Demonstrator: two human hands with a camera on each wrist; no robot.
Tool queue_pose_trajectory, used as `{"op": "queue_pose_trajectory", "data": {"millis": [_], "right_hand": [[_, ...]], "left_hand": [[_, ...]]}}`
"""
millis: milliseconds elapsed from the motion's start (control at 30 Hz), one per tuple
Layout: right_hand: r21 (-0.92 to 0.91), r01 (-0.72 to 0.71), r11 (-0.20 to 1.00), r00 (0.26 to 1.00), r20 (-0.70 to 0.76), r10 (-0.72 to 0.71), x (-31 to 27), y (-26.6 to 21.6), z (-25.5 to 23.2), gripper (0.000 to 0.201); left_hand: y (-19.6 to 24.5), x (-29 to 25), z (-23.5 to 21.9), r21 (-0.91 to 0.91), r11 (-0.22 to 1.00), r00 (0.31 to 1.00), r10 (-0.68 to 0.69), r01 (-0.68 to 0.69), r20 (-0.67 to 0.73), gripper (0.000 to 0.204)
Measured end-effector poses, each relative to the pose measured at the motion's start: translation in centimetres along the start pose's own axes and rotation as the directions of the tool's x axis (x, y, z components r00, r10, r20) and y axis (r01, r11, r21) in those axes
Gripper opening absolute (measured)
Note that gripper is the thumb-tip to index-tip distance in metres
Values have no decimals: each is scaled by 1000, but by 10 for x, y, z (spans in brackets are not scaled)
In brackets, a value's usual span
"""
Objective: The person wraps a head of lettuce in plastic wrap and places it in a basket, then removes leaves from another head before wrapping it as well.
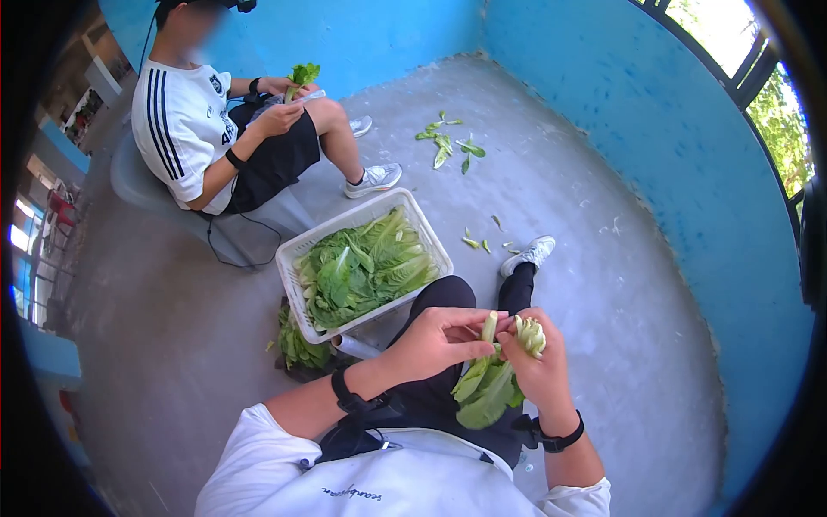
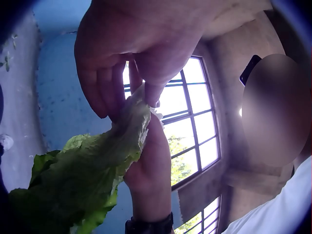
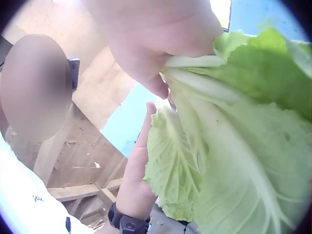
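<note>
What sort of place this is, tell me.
Probably a plain room used for preparing vegetables: blue painted walls, a grey concrete-looking floor and a white rectangular plastic basket of green leafy vegetables.

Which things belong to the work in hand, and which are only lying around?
Probably for the work:
left hand, right hand
held leaves
white basket with leafy greens

Apparently lying around:
leaf scraps on the floor
pale cylinder beside the basket

held lettuce [image 1: 487, 405]: crinkled; crate [image 1: 430, 230]: plastic; wearer's shirt [image 1: 409, 465]: matt cloth; floor [image 1: 603, 267]: smooth
</note>
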State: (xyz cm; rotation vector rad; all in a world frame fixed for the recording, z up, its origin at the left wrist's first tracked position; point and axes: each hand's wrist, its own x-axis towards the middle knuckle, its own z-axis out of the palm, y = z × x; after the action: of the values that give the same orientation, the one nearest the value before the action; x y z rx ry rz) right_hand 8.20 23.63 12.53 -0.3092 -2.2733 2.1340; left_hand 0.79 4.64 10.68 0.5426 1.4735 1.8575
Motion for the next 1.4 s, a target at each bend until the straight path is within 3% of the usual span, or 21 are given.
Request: {"op": "queue_pose_trajectory", "data": {"millis": [67, 333, 533, 633, 733, 833, 867, 933, 1167, 1267, 1400], "right_hand": [[-115, 56, 992, 998, 6, -56, -1, -1, 0, 22], [-76, -12, 997, 999, 32, 14, 1, 1, 0, 29], [-232, 32, 972, 998, 54, -21, 2, -3, -5, 28], [-275, 27, 961, 999, 34, -18, 3, -11, -7, 27], [-303, 6, 953, 1000, 30, 3, 5, -16, -12, 26], [-381, 38, 924, 998, 56, -18, 7, -24, -14, 25], [-416, 58, 907, 997, 69, -32, 7, -26, -13, 24], [-350, 6, 937, 994, 108, 34, 7, -19, -14, 23], [-244, -105, 964, 932, 314, 181, 16, -12, -21, 15], [-45, -94, 995, 920, 378, 104, 22, -2, -16, 14], [-125, -151, 981, 898, 396, 189, 24, -3, -16, 14]], "left_hand": [[-7, -1, -1, -43, 999, 1000, -11, 10, -9, 50], [-15, 0, -5, -28, 1000, 1000, 1, -1, -6, 45], [-23, 3, -2, 22, 999, 999, 28, -27, -26, 43], [-12, 4, -4, 121, 991, 998, 56, -56, 3, 40], [1, 3, -7, 237, 971, 1000, -13, 11, 4, 38], [0, 3, -8, 275, 961, 999, 42, -39, -7, 36], [3, 2, -8, 368, 927, 998, 69, -68, 11, 35], [14, 3, -12, 544, 829, 992, 116, -126, 53, 35], [16, 0, -17, 578, 788, 976, 204, -211, 78, 30], [20, 0, -20, 597, 778, 978, 198, -194, 60, 30], [20, 0, -23, 632, 737, 961, 275, -239, 42, 28]]}}
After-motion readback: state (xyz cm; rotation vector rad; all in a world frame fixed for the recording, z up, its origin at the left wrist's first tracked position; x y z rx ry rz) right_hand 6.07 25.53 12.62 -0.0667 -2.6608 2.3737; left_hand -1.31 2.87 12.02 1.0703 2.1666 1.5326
